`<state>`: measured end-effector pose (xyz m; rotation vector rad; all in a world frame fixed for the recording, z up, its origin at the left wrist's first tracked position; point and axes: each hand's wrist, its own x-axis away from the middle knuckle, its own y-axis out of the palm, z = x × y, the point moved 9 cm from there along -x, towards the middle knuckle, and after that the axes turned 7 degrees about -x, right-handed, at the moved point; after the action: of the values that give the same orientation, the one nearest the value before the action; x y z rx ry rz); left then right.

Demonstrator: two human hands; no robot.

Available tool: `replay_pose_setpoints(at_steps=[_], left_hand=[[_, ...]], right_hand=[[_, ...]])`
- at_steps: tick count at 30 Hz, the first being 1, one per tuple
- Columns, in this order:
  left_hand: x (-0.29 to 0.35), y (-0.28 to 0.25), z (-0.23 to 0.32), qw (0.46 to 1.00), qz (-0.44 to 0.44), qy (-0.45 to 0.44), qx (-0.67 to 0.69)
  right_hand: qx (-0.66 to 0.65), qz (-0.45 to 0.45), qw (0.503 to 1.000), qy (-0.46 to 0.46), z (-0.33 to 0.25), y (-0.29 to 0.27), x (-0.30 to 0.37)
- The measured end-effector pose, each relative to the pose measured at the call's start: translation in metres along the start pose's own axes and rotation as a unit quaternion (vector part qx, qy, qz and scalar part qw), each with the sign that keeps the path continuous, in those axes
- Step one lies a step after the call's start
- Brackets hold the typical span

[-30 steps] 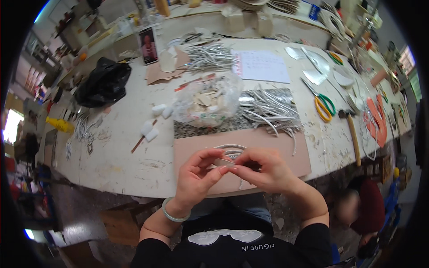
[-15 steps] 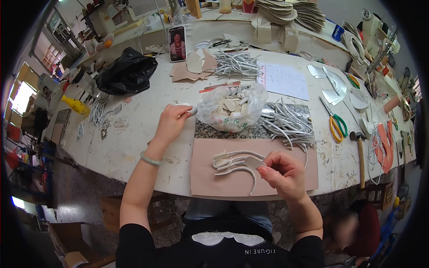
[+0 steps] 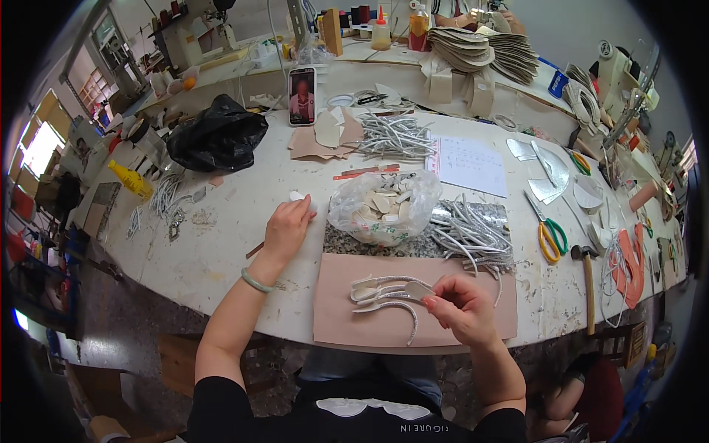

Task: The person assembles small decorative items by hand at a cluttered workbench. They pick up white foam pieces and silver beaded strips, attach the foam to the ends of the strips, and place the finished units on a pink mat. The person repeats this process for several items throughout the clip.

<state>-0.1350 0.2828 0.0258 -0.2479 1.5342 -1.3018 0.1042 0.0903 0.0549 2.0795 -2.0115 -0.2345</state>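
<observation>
My right hand (image 3: 467,310) pinches a small pale rounded piece (image 3: 419,290) between thumb and fingers. The piece hangs above several silver cords (image 3: 402,304) with pale flat tips, which lie on a pinkish-brown board (image 3: 347,329). Left of the clear plastic bag (image 3: 343,214), my left hand (image 3: 288,227) is low over the table with its fingers curled in. A small white object (image 3: 297,196) shows just past its knuckles, and a thin brown stick (image 3: 255,249) pokes out beside its wrist. What its fingertips hold, if anything, is hidden. Pale cut pieces (image 3: 382,202) fill the bag.
Silver cords (image 3: 473,232) lie in a bundle on a speckled stone slab (image 3: 341,240). To the right are scissors (image 3: 548,232) and a hammer (image 3: 588,277). A phone (image 3: 301,96) stands at the back near a black bag (image 3: 218,136). Another person (image 3: 591,395) is at lower right.
The whole view has shifted, so the table sits lower in the picture. My left fingers have drawn back from the bag's edge and curled. My right hand still pinches the pale piece.
</observation>
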Motion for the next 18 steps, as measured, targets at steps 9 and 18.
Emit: replay_pose_setpoints(at_steps=[9, 18], left_hand=[[-0.007, 0.003, -0.009, 0.996, -0.045, -0.052, 0.06], [0.03, -0.04, -0.001, 0.985, -0.056, -0.05, 0.156]], right_hand=[[0.073, -0.053, 0.995, 0.041, 0.008, 0.02, -0.014], [0.027, -0.121, 0.983, 0.139, 0.004, 0.061, -0.062]])
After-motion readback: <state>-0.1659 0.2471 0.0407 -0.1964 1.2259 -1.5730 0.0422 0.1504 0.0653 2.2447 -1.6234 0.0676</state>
